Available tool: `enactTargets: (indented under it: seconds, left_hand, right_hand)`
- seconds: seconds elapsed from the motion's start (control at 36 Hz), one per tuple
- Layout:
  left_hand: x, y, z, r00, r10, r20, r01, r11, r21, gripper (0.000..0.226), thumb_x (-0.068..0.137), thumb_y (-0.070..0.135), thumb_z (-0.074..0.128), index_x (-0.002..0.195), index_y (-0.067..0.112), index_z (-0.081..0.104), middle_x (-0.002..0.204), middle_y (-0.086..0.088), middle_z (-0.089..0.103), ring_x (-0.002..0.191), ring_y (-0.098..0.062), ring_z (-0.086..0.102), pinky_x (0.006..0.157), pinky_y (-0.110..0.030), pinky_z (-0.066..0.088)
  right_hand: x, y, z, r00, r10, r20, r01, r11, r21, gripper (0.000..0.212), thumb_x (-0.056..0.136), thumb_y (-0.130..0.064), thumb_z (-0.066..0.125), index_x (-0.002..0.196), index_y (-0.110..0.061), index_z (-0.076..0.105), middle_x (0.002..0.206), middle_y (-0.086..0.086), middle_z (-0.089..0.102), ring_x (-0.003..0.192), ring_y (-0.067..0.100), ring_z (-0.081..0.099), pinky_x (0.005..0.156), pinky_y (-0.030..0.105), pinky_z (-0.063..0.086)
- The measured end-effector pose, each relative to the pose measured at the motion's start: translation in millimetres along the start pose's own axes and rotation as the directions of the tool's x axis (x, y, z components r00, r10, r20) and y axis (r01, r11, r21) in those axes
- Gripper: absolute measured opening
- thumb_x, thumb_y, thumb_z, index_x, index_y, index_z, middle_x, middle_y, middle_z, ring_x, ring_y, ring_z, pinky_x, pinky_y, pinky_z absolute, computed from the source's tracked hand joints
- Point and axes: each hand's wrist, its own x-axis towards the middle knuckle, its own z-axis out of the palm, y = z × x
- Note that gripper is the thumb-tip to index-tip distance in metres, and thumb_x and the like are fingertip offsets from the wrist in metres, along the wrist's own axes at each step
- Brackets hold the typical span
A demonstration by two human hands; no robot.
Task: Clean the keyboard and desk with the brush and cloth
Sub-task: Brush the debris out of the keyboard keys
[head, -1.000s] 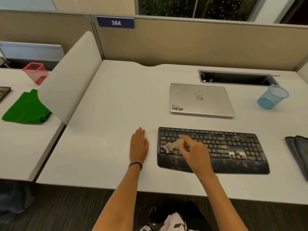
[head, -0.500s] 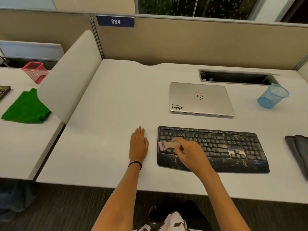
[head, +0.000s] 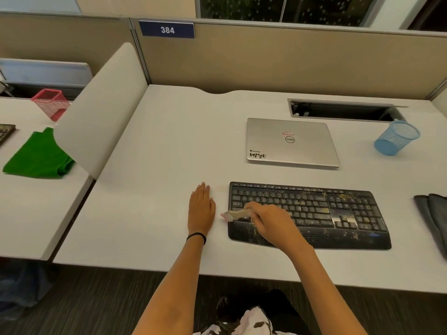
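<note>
Brushing the keys looks like the step in hand. The brush [head: 235, 215] sits at the left end of the keyboard [head: 350, 213], lower middle of the frame, and its pale head pokes just past the keyboard's left edge. The right hand [head: 271, 223] has its fingers curled round the handle, so the head sticks out left of the knuckles and the handle itself is hidden.

The left hand [head: 202, 209] lies flat on the desk [head: 169, 165], fingers straight and pressed together. It's just beside the brush tip and not touching the keyboard.

Yellowish specks dot the keys and palm rest, thickest toward the number pad on the right. So I reckon the next move needs light strokes over that side, flicking the bits onto the desk rather than down between the keys.

The grey cloth [head: 433, 213] lies at the right edge, well apart from both hands, so the wiping is probably not started. A closed laptop [head: 290, 143] sits above the keyboard.
</note>
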Motion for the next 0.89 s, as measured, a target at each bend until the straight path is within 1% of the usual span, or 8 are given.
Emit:
enactTargets:
  seconds: [0.17,0.31,0.47,0.56,0.61,0.69,0.81,0.89]
  left_hand:
    - [1,0,0,1.000,0.006,0.001,-0.006,1.000,0.011,0.047,0.100,0.017,0.036,0.145,0.007,0.031,0.154,-0.008,0.026,0.143,-0.020,0.020,0.116,-0.027,0.005]
    - [1,0,0,1.000,0.015,-0.010,-0.015,1.000,0.010,0.047,0.098,0.015,0.037,0.144,0.006,0.034,0.153,-0.009,0.028,0.143,-0.021,0.022,0.116,-0.027,0.004]
    - [1,1,-2,1.000,0.016,-0.016,-0.016,1.000,0.006,0.046,0.098,0.014,0.038,0.143,0.005,0.035,0.152,-0.010,0.029,0.142,-0.022,0.023,0.115,-0.026,0.004]
    - [0,1,-2,1.000,0.013,-0.009,-0.013,1.000,0.009,0.046,0.098,0.014,0.038,0.144,0.005,0.034,0.153,-0.010,0.028,0.142,-0.022,0.022,0.115,-0.026,0.003]
    - [1,1,-2,1.000,0.011,-0.005,-0.011,1.000,0.007,0.046,0.099,0.015,0.037,0.144,0.006,0.034,0.153,-0.009,0.028,0.143,-0.021,0.022,0.115,-0.025,0.002]
    - [0,1,-2,1.000,0.011,-0.004,-0.011,1.000,0.004,0.046,0.099,0.015,0.037,0.144,0.006,0.034,0.153,-0.010,0.028,0.143,-0.021,0.022,0.116,-0.027,0.004]
    - [-1,2,-3,1.000,0.014,-0.009,-0.014,1.000,0.002,0.046,0.099,0.016,0.036,0.144,0.006,0.032,0.154,-0.009,0.026,0.143,-0.021,0.020,0.116,-0.026,0.002]
    - [-2,2,-4,1.000,0.015,-0.009,-0.015,1.000,0.000,0.046,0.100,0.016,0.036,0.145,0.007,0.031,0.154,-0.009,0.025,0.143,-0.020,0.020,0.116,-0.025,0.002]
  right_hand:
    - [-10,8,-10,0.995,-0.011,-0.098,0.021,0.994,0.104,0.024,0.097,-0.020,0.045,0.118,-0.019,0.057,0.063,-0.011,0.055,0.044,-0.001,0.039,0.044,0.014,0.029]
    - [-18,25,-17,0.985,0.005,-0.170,0.013,0.995,0.103,0.020,0.094,-0.017,0.051,0.111,-0.014,0.062,0.080,0.001,0.070,0.057,0.007,0.053,0.052,0.018,0.041]
    - [-29,35,-21,0.997,0.025,-0.074,-0.014,0.988,0.156,0.020,0.092,-0.015,0.055,0.109,-0.019,0.064,0.089,-0.006,0.069,0.056,-0.009,0.045,0.055,0.007,0.036]
    - [-35,34,-19,0.989,0.018,-0.144,0.011,0.981,0.195,0.021,0.090,-0.012,0.058,0.108,-0.019,0.065,0.090,-0.009,0.069,0.063,-0.012,0.048,0.058,0.005,0.037]
    - [-38,35,-15,0.973,0.005,-0.231,0.039,0.982,0.184,0.022,0.088,-0.010,0.059,0.108,-0.017,0.066,0.088,-0.007,0.070,0.065,-0.009,0.051,0.061,0.007,0.041]
    - [-40,36,-8,0.969,0.000,-0.249,0.035,0.990,0.136,0.023,0.087,-0.010,0.062,0.107,-0.018,0.066,0.086,-0.003,0.071,0.066,0.004,0.058,0.058,0.018,0.051]
    - [-42,36,-6,0.979,0.011,-0.206,0.018,0.990,0.138,0.021,0.088,-0.015,0.061,0.108,-0.020,0.066,0.089,-0.007,0.070,0.066,-0.007,0.049,0.061,0.004,0.037]
    - [-45,36,-9,0.970,0.031,-0.242,0.010,0.986,0.168,0.022,0.089,-0.014,0.058,0.109,-0.020,0.065,0.088,-0.005,0.070,0.069,0.005,0.059,0.062,0.018,0.049]
